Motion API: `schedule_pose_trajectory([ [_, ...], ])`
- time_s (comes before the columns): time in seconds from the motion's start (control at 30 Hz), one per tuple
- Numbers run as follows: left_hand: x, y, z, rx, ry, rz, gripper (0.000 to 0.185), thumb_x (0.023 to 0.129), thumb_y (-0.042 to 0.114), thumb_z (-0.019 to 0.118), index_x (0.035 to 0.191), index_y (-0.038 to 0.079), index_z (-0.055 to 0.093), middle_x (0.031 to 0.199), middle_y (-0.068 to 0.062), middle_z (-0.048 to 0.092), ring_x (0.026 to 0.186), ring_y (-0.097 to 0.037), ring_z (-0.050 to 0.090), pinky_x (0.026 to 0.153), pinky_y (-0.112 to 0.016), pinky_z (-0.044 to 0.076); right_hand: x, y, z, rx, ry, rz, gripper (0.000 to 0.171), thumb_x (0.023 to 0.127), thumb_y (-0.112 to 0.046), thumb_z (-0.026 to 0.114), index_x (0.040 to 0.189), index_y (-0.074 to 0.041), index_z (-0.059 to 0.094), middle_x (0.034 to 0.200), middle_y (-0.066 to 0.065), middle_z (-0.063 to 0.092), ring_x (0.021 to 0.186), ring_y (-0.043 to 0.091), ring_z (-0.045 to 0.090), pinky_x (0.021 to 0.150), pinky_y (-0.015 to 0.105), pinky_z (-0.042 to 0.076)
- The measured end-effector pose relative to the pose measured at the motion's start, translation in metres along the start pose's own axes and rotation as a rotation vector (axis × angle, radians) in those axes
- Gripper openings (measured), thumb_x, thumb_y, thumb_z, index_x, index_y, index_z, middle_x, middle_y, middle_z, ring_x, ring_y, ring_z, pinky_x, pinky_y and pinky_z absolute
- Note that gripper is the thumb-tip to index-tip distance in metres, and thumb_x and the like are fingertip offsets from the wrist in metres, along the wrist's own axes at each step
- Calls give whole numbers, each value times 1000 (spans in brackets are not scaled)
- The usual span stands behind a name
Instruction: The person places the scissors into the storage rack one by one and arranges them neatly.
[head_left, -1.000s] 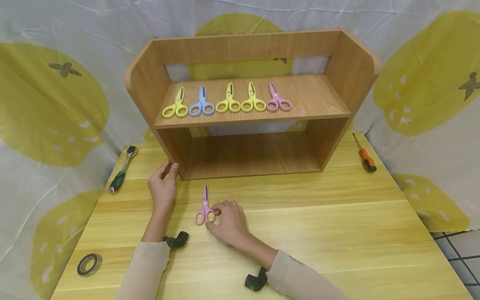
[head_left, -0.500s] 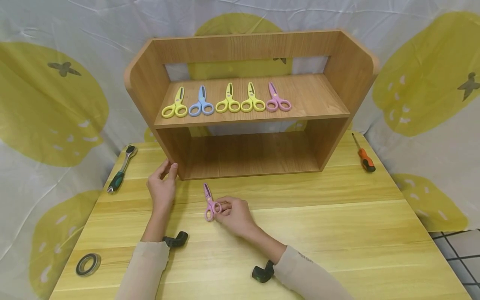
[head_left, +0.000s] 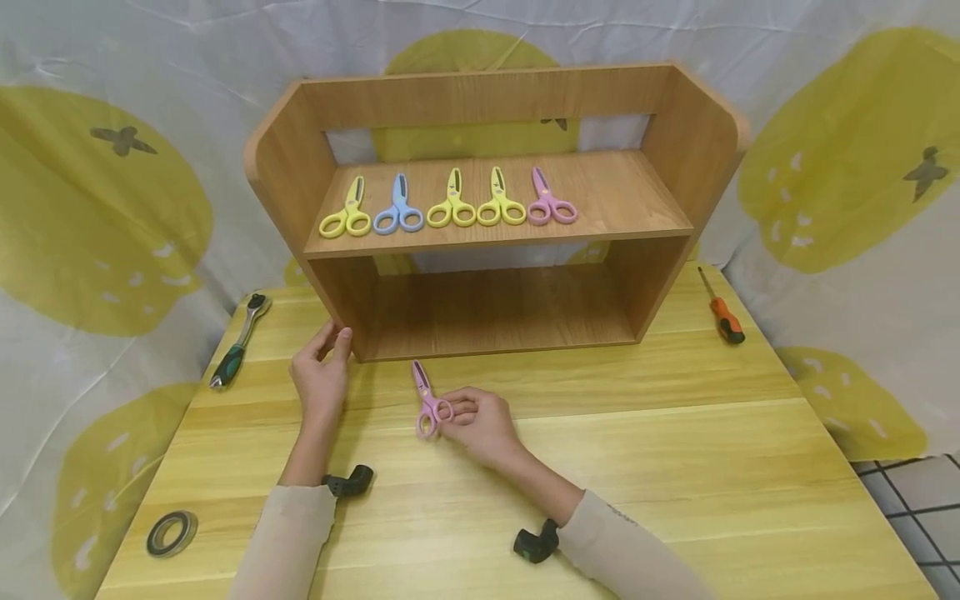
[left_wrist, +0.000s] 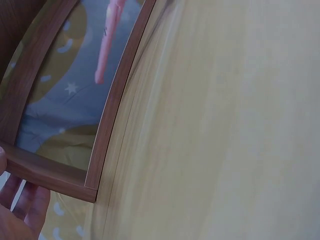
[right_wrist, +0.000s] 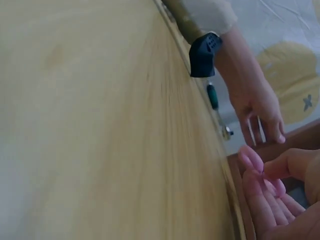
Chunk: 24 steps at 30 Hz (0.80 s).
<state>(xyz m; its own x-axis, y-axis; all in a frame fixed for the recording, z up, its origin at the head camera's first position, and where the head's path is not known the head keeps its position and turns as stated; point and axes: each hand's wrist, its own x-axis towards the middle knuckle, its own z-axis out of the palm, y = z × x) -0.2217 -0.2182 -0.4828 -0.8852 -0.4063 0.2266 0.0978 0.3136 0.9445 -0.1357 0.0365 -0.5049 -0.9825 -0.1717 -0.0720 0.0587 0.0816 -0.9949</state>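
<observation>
In the head view, my right hand point(head_left: 483, 427) pinches pink scissors point(head_left: 425, 396) by one finger loop, blades pointing toward the shelf. The scissors' pink handle loops point(right_wrist: 250, 159) show between thumb and fingers in the right wrist view. My left hand point(head_left: 321, 375) holds the lower left side of the wooden shelf point(head_left: 501, 242); in the left wrist view its fingers point(left_wrist: 32, 205) lie outside the side board, the thumb across from them. On the upper board a row holds yellow scissors point(head_left: 348, 212), blue scissors point(head_left: 399, 208), more yellow scissors point(head_left: 452, 202) and pink scissors point(head_left: 551, 202).
A green-handled ratchet wrench point(head_left: 240, 340) lies at the table's left edge, with a ring-shaped bearing point(head_left: 172, 533) nearer the front. An orange screwdriver point(head_left: 723, 317) lies right of the shelf. A lemon-print curtain point(head_left: 847, 150) hangs behind the wooden table point(head_left: 675, 467).
My right hand has taken the pink scissors and moved them slightly right and toward the shelf, turning their blades a little to the left. My left hand keeps its place at the shelf.
</observation>
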Motion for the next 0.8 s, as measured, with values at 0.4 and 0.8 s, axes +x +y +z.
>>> schedule_pose_trajectory([
  [0.4,-1,2,-1,-29,-8,-13,38,99,30,71,135,19,69,140,-6,67,118,-23,71,84,-12,55,-23,-27,-36,83,-61,-19,37,82,-2,81,117,-4,73,99,11,77,85,16,75,75,27,62],
  [0.8,1,0,1,-63,-8,-22,40,97,32,73,133,17,71,136,-8,69,106,-7,73,83,-13,56,-57,-96,-98,157,-59,-240,42,82,8,78,122,12,65,99,11,76,82,15,76,73,29,63],
])
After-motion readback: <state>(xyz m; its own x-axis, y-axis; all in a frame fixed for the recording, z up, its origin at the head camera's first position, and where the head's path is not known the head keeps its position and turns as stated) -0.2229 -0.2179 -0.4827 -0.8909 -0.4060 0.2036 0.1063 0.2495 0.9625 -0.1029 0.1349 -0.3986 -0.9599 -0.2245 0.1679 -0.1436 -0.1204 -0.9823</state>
